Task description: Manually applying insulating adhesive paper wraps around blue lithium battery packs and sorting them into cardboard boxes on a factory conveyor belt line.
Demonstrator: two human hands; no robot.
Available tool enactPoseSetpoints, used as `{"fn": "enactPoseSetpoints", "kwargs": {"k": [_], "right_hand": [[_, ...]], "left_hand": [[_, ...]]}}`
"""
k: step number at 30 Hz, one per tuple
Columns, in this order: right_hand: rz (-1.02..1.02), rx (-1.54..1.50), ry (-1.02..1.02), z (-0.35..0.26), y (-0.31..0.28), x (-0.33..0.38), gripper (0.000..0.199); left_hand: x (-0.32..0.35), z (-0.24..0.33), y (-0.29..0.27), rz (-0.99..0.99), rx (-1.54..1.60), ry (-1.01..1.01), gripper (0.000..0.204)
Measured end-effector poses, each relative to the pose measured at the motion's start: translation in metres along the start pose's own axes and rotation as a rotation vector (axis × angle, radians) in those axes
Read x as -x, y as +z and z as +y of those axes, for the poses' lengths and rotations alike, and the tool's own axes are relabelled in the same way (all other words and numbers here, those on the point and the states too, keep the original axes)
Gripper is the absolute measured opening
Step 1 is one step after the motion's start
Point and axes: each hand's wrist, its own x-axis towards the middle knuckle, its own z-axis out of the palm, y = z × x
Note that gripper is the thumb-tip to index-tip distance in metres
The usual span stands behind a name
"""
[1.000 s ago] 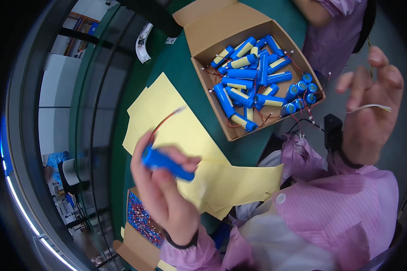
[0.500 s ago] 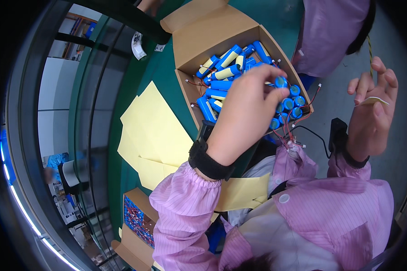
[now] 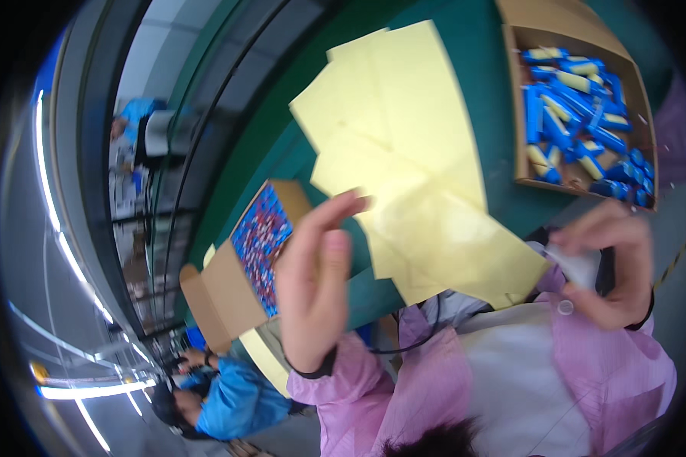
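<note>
My left hand (image 3: 312,286) is raised beside the pale yellow sheets (image 3: 404,114), fingers stretched out and nothing visible between them. On the other side, my right hand (image 3: 625,263) is bent in a pinch around a small whitish piece of paper or film (image 3: 579,268), blurred by motion. Beyond the right hand lies an open cardboard box (image 3: 520,114) of blue cylindrical battery cells (image 3: 560,129), many with pale yellow strips. The yellow sheets overlap on the green table (image 3: 480,76), and their near end reaches my lap.
A smaller open cardboard box (image 3: 221,293) left of my left hand holds many small blue, red and white parts (image 3: 261,236). A person in blue (image 3: 244,396) is at the lower left. Another person's purple clothing (image 3: 682,133) shows beyond the battery box. A glass partition runs along the table's left.
My left hand has left the battery box and come back toward the small box. My right hand has lowered with the small piece. The view has swung left.
</note>
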Motion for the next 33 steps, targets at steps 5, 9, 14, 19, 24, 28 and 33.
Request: {"fn": "enactPoseSetpoints", "kwargs": {"k": [5, 9, 14, 19, 24, 28, 33], "right_hand": [[-0.331, 0.158, 0.056, -0.011, 0.065, -0.047, 0.065], [-0.501, 0.151, 0.133, -0.013, 0.094, -0.063, 0.070], [-0.528, 0.242, 0.059, -0.015, 0.117, -0.078, 0.072], [-0.521, 0.267, 0.118, -0.016, 0.124, -0.082, 0.072], [-0.467, 0.219, 0.131, -0.017, 0.124, -0.080, 0.067], [-0.458, 0.220, 0.135, -0.010, 0.110, -0.077, 0.061], [-0.441, 0.242, 0.166, -0.013, 0.098, -0.074, 0.051]], "left_hand": [[0.076, -0.084, -0.090, 0.444, -0.325, -0.282, 0.024], [0.107, -0.116, -0.111, 0.421, -0.705, -0.360, 0.022], [0.110, -0.136, -0.111, 0.398, -0.569, -0.243, 0.025], [0.067, -0.141, -0.093, 0.308, -0.625, -0.065, 0.058], [0.032, -0.152, -0.082, 0.294, -0.772, -0.054, 0.057], [0.021, -0.157, -0.088, 0.224, -0.628, 0.085, 0.040], [0.013, -0.150, -0.082, 0.317, -0.414, -0.042, 0.024]]}}
